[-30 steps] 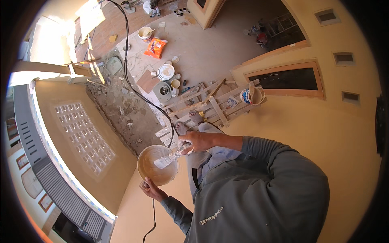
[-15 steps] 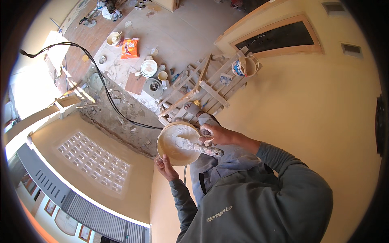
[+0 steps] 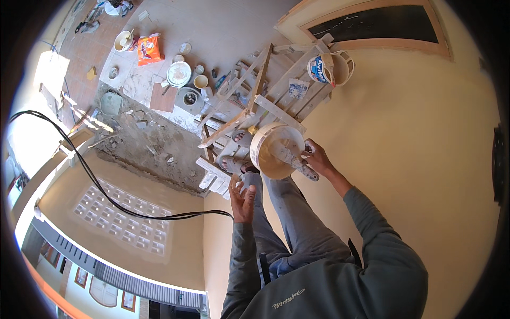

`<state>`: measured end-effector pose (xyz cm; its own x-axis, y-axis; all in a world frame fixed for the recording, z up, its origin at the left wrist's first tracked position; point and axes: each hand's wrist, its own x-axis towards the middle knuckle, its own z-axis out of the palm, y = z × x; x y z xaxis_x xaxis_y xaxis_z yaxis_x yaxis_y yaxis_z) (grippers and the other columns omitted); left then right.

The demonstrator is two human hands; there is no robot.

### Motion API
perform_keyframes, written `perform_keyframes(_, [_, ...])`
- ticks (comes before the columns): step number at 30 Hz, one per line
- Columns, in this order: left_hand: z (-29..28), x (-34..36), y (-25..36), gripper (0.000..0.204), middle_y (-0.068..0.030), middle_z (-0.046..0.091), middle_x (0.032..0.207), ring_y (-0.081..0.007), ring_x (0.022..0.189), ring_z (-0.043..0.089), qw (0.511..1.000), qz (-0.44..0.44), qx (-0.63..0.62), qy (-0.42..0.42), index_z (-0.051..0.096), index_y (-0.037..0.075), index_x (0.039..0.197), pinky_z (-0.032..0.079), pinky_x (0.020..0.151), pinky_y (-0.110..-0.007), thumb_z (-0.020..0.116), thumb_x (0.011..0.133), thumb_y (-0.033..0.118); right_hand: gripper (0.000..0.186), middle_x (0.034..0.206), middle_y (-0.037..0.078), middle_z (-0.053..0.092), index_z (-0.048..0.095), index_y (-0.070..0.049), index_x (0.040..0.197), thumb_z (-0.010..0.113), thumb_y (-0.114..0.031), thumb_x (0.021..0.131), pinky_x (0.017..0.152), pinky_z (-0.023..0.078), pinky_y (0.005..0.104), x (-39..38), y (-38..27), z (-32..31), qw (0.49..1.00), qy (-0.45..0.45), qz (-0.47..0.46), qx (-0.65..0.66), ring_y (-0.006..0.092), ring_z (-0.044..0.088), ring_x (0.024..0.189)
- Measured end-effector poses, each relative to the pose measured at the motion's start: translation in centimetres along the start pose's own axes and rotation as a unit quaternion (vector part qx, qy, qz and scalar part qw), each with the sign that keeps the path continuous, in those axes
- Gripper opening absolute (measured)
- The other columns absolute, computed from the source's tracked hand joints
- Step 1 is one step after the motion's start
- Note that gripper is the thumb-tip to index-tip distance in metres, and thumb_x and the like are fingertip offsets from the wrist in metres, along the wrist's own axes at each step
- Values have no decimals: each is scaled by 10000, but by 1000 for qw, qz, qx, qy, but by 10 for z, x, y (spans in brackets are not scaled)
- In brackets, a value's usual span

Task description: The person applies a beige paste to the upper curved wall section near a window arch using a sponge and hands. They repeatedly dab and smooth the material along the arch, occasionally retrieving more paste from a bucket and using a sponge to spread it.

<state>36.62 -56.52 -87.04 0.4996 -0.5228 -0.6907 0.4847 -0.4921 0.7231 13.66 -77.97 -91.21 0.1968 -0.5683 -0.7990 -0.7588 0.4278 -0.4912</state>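
Head view shows a round tub [image 3: 276, 151] of pale filler up beside the yellow wall [image 3: 414, 159], the right hand [image 3: 317, 158] clamped on its rim together with a putty knife [image 3: 295, 159], the left hand [image 3: 243, 198] spread open just below, touching nothing, above a wooden scaffold [image 3: 255, 101].

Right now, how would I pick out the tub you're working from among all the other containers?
Start at the wooden scaffold against the yellow wall. Just below its planks, the round cream tub sits at the right hand, above the open left hand. Unlike the bucket hung on the scaffold and the pots on the floor, it is off the ground with a smeared trowel inside.
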Motion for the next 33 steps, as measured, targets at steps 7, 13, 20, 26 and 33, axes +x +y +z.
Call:
perform_keyframes(7, [-70, -50, -84, 560, -182, 630, 1371, -381, 1309, 565, 840, 71, 504, -189, 613, 54, 1336, 395, 1137, -503, 776, 879, 334, 167, 989, 83, 644, 557, -32, 1090, 591, -2, 929, 657, 621, 339, 205, 205, -35, 968, 219, 99, 68, 192, 696, 806])
perform_keyframes(13, [-73, -27, -77, 425, -140, 680, 1291, -343, 1223, 631, 865, 51, 483, -123, 663, 80, 1249, 433, 1082, -483, 757, 861, 223, 286, 1097, 216, 699, 602, 24, 1103, 692, -105, 865, 865, 571, 439, 333, 272, -40, 948, 283, 144, -33, 343, 710, 1009])
perform_keyframes(20, [-90, -35, -93, 441, -155, 705, 1233, -352, 1162, 666, 871, 59, 481, -77, 665, 59, 1239, 477, 1007, -470, 741, 808, 107, 533, 1289, 209, 559, 511, -22, 1410, 663, -207, 934, 965, 517, 515, 329, 172, 62, 830, 404, 155, -352, 375, 650, 1111])
perform_keyframes(26, [-88, -47, -104, 417, -140, 714, 1210, -332, 1148, 672, 891, 47, 447, -59, 677, 79, 1214, 480, 1000, -457, 727, 801, 69, 478, 1291, 303, 519, 510, -42, 1423, 622, -154, 971, 970, 519, 512, 315, 176, 194, 913, 1, -214, -348, 472, 593, 1170])
perform_keyframes(33, [-82, -59, -115, 403, -118, 720, 1212, -322, 1144, 674, 909, 48, 414, -13, 670, 65, 1206, 490, 992, -444, 707, 806, 38, 357, 1072, 314, 660, 610, 27, 1207, 694, -179, 928, 886, 556, 506, 344, 207, 231, 928, 52, -114, -351, 466, 678, 1009])
